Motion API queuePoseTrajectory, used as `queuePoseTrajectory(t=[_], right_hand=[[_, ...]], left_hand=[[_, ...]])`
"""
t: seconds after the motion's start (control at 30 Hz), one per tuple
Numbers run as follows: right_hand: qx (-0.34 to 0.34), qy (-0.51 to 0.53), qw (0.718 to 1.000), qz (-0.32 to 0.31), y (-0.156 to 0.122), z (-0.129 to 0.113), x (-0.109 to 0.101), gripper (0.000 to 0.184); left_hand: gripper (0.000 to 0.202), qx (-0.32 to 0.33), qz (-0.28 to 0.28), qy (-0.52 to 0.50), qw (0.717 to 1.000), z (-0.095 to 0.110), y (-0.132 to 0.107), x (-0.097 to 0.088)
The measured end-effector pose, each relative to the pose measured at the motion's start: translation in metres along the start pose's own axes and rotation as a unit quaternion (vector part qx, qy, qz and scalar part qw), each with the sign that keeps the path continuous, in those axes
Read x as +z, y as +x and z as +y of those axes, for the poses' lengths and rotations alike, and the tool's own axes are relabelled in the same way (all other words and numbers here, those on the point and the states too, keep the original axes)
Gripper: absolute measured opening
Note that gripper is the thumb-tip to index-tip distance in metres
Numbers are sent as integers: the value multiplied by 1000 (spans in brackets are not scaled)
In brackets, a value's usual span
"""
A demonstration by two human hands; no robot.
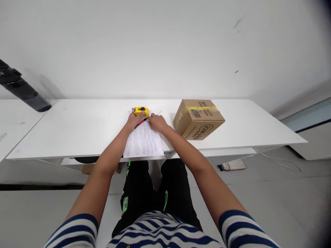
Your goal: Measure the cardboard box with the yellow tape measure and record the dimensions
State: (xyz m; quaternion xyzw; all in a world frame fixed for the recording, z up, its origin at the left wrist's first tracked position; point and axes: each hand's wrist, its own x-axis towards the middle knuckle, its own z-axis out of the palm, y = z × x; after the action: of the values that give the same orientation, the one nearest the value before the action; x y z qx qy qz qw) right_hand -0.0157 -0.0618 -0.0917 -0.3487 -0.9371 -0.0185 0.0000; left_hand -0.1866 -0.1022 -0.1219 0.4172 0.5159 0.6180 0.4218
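Observation:
A yellow and black tape measure is held at the far end of a sheet of paper. My left hand is closed round the near left side of it. My right hand is at the right end of the tape measure, fingers bent and drawn together; what lies between those fingertips is too small to make out. Below the tape measure a red and black pen-like stick lies slantwise between both hands. The sheet of paper, covered in dense print or writing, reaches to the near edge of the table.
To the right of my right forearm a taped cardboard box stands on the white table. A black post rises at the left. The wall runs along the back edge. A pale flat object and a cable lie on the floor at right.

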Motion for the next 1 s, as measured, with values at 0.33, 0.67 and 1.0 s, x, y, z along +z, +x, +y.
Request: queuePoseTrajectory(t=[0.33,0.67,1.0], right_hand=[[-48,12,998,33,-18,18,14,43],[130,282,881,357,-97,0,41,40],[139,591,780,152,-90,-8,34,54]], left_hand=[[69,-10,50,-22,998,-2,6,-3],[55,40,34,80,995,-6,1,8],[55,91,-58,300,948,12,-23,18]])
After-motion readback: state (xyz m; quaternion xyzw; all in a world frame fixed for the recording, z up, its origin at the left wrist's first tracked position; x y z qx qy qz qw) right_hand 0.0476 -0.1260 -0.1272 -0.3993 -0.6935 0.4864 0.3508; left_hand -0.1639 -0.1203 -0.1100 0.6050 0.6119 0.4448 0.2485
